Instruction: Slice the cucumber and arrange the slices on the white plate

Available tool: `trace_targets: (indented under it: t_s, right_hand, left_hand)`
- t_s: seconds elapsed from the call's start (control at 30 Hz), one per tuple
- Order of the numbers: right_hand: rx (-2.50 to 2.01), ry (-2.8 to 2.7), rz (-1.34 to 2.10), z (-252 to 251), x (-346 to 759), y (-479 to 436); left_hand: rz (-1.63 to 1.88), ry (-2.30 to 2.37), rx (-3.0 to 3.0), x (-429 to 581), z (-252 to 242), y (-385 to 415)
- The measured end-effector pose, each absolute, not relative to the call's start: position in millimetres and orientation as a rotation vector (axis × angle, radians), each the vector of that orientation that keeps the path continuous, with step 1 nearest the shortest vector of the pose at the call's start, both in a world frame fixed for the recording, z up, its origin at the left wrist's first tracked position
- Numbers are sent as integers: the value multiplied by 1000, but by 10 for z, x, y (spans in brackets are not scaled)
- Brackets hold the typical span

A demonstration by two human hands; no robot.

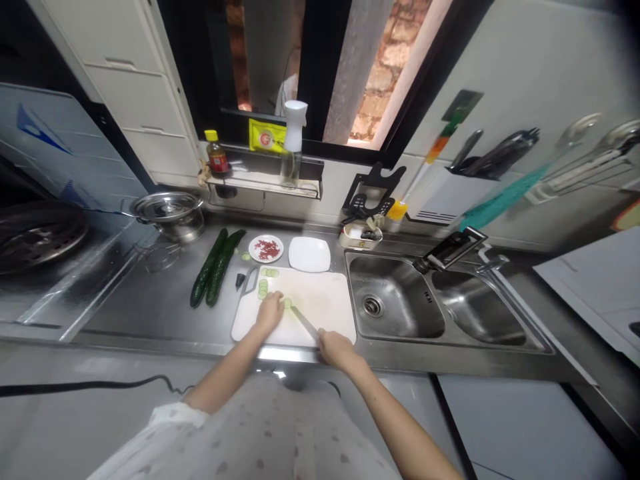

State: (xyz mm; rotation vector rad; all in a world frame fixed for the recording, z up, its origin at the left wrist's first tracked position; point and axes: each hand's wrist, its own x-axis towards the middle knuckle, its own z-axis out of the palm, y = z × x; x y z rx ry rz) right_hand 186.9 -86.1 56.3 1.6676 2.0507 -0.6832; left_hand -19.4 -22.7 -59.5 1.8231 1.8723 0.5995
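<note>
A kitchen knife (305, 323) is gripped in my right hand (336, 349), its blade angled up and left across the white cutting board (330, 303). By the blade's tip lies a pale green cucumber slice (287, 303). My left hand (270, 312) rests low over the board just left of that slice, fingers curled together; whatever they hold, if anything, is hidden. Beyond it, a short row of cucumber slices (263, 288) and another small group (270, 272) lie near the board's handle. A dark green cucumber end (241, 281) sits on the counter beside the board.
Two whole cucumbers (216, 270) lie left of the board. Behind it stand a plate of chopped red pieces (267, 249) and a white square dish (309, 254). A double sink (395, 300) is to the right, a lidded steel pot (173, 217) at back left.
</note>
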Motion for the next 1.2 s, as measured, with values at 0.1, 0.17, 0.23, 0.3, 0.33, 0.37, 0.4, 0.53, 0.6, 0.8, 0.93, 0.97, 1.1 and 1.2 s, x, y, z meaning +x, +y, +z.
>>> trace_targets:
  t_s: [0.1,0.17,0.23,0.3,0.33,0.37,0.4,0.53,0.6,0.8,0.93,0.97,1.1,1.2]
  right_hand:
    - [1795,2055,-744,526,1927,-876]
    - [1922,2019,-770,483,1951,-870]
    - [2008,1976,-764,439,1955,-853]
    - [2036,1953,-742,404,1946,-828]
    - [2040,1948,-732,391,1940,-814]
    - [2045,1943,-723,380,1934,-799]
    - [2053,1939,-712,370,1930,-785]
    - [2115,1927,-670,334,1921,-735]
    - [2138,1931,-655,315,1918,-715]
    - [2152,1942,-618,283,1895,-670]
    - [2136,1949,-618,277,1887,-657]
    - [2133,1947,-614,276,1887,-656]
    - [2130,1930,-621,273,1892,-658]
    - [2135,1919,-641,277,1895,-661]
  left_hand:
    - [605,1832,1888,-174,-600,-304]
    - [596,1816,1908,-167,-595,-337]
    - [591,1805,1920,-162,-585,-354]
    - [590,1802,1921,-158,-573,-359]
    - [588,1803,1918,-156,-568,-360]
    - [586,1804,1914,-154,-564,-361]
    - [586,1805,1911,-152,-561,-362]
    - [595,1808,1915,-147,-558,-372]
    - [592,1814,1920,-144,-552,-372]
    - [510,1855,1894,-113,-458,-320]
    - [489,1882,1854,-91,-377,-294]
    - [507,1884,1840,-89,-367,-295]
    - [617,1887,1726,-116,-385,-307]
    - [676,1896,1610,-201,-423,-309]
